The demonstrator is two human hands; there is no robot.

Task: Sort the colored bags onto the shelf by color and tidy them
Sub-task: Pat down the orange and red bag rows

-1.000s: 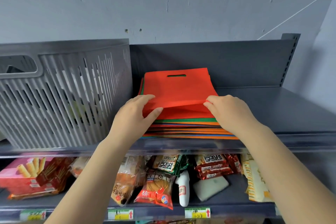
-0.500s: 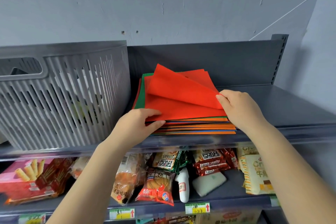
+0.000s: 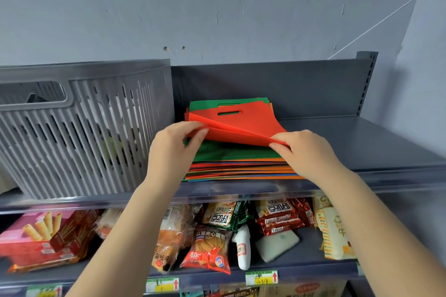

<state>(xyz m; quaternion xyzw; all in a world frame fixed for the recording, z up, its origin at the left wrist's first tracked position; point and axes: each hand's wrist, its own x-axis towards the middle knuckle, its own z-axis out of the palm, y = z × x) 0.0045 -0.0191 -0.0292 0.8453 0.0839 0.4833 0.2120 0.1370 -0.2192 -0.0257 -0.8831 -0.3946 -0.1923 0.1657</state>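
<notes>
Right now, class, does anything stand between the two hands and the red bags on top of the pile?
Nothing visible does. The left hand and the right hand already pinch the near edge of the red bags, lifting it off the green bag beneath. The basket stands off to the left.

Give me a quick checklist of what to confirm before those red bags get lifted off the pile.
1. Left hand pinches the red bags at their near left corner: ok.
2. Right hand pinches the near right corner: ok.
3. Only red layers are raised; green bag stays flat beneath: ok.
4. Bare shelf lies to the right for a red pile: ok.
5. How many red bags are held: cannot tell.
6. Remaining stack sorted: not ok, colours mixed.
</notes>
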